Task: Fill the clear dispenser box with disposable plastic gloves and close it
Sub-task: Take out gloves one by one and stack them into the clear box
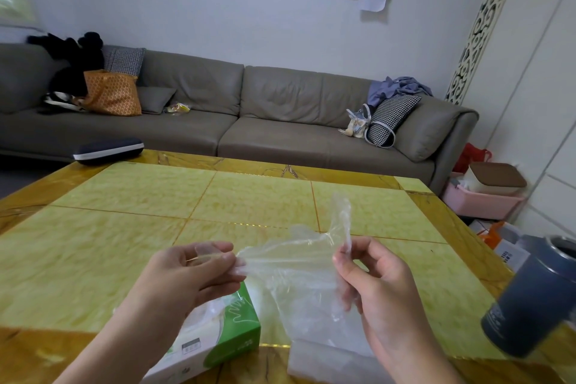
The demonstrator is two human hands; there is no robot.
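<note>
Both forearms reach in from the near edge, palms turned inward toward each other above the counter (131, 203). The left hand (190, 274) has its fingers (218, 259) curled, thumb against forefinger, pinching one edge of a clear plastic glove (293, 271). The right hand (374, 277) pinches the glove's other side between thumb and forefinger, its remaining fingers loosely curled; a twisted strip of the film stands up just above that pinch. The glove hangs stretched between the two hands, its lower part draping down toward a translucent box (324, 362) below the right wrist, too blurred to tell its lid's state. Under the left hand lies a green and white carton (224, 333) with a white hand outline printed on its green panel; its small label cannot be read. To the right of the right hand stands a dark blue-grey cup (530, 299), its small lettering illegible. Far beyond the fingers, a dark case (109, 150) rests at the counter's far edge before a grey sofa (249, 115).
</note>
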